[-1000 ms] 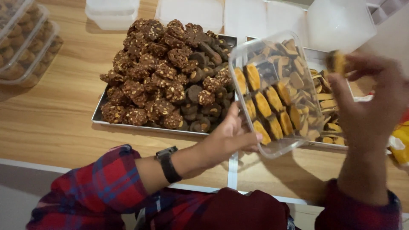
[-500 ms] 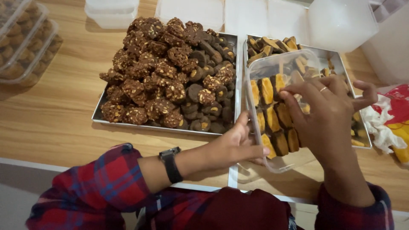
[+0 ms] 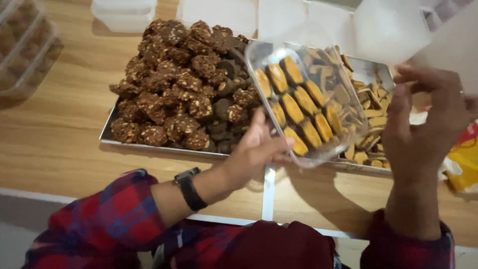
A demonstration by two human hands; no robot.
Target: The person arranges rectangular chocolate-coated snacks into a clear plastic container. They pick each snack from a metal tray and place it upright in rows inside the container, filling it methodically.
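Observation:
My left hand (image 3: 256,149) grips the near edge of a clear plastic container (image 3: 311,149) and holds it tilted above the table. Rows of yellow-and-brown cookies (image 3: 298,107) line the inside of it. My right hand (image 3: 428,124) hovers to the right of the container with its back to the camera and fingers bent and apart. It is over a metal tray of loose yellow-brown cookies (image 3: 371,107), and I see nothing in it. A black watch (image 3: 189,189) sits on my left wrist.
A metal tray (image 3: 107,134) on the wooden table holds a heap of dark chocolate nut clusters (image 3: 179,89). Filled clear containers (image 3: 25,45) are stacked far left. An empty one (image 3: 124,12) stands at the back. A yellow-red packet (image 3: 463,159) lies at the right edge.
My right hand held a cookie a second ago, reached into the container, and has now pulled back to the right. The container stays tilted in my left hand.

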